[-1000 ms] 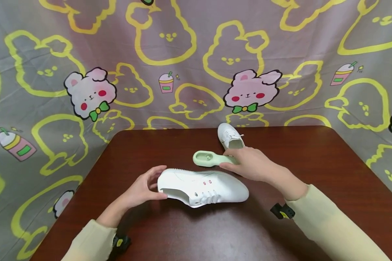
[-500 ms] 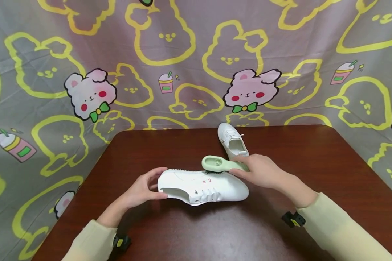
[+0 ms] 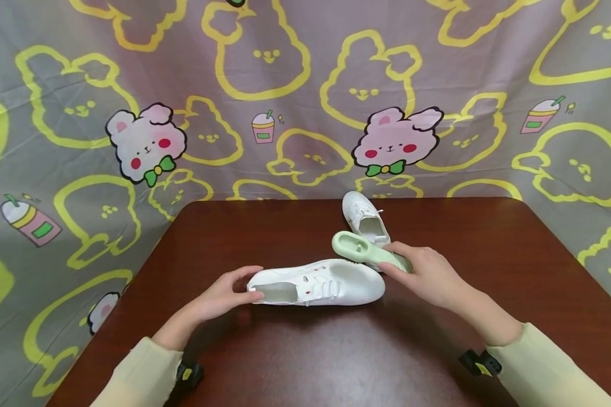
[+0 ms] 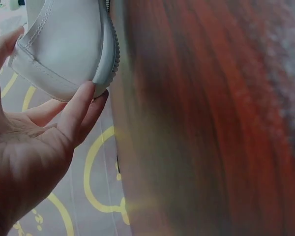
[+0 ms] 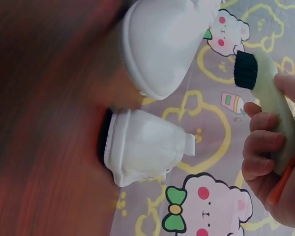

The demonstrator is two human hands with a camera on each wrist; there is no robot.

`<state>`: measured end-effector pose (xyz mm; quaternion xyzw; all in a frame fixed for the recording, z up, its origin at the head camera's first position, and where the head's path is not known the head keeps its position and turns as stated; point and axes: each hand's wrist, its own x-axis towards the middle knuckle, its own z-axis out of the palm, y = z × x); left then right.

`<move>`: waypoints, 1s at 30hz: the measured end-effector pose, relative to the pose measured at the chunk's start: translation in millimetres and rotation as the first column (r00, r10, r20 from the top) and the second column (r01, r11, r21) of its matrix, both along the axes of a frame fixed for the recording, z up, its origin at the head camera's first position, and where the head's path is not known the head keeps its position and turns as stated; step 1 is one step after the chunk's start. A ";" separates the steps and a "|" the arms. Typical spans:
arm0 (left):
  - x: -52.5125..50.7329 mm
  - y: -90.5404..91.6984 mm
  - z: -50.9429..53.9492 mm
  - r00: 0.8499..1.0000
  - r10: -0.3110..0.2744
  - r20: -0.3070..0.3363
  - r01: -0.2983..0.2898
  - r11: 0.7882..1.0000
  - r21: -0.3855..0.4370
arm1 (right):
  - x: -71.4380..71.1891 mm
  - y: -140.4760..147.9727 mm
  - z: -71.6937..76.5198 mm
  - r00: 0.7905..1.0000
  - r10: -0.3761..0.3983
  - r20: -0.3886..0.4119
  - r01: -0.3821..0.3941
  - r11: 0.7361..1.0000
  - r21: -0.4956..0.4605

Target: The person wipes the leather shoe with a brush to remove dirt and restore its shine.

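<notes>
My left hand point(image 3: 221, 297) grips a white lace-up sneaker point(image 3: 356, 282) by its heel, thumb at the collar and fingers behind. The opening and laces face up in the head view; the toe points right. In the left wrist view, fingertips press the heel point(image 4: 73, 44) near the ribbed sole edge. My right hand point(image 3: 427, 274) holds a pale green brush point(image 3: 353, 246) by its handle, above and behind the toe. Its dark bristles point(image 5: 246, 70) show in the right wrist view, apart from the sneaker. An orange bit point(image 5: 283, 182) sits near the handle's end.
A second white sneaker point(image 3: 360, 210) stands farther back on the brown table point(image 3: 234, 232), partly hidden by the brush and right hand. Behind the table hangs a grey curtain point(image 3: 295, 73) with cartoon bears. Dark devices sit at both wrists.
The held sneaker has rolled from its side to more upright, its opening now facing up. The brush went from behind it to its side, then moved right and lifted off.
</notes>
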<state>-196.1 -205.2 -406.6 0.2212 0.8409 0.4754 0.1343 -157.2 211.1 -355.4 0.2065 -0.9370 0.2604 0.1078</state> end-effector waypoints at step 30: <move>-12.7 15.5 1.7 0.957 0.191 0.219 -0.216 0.971 0.100 | 28.3 29.3 -11.5 0.997 -0.042 -0.058 0.041 0.999 -0.007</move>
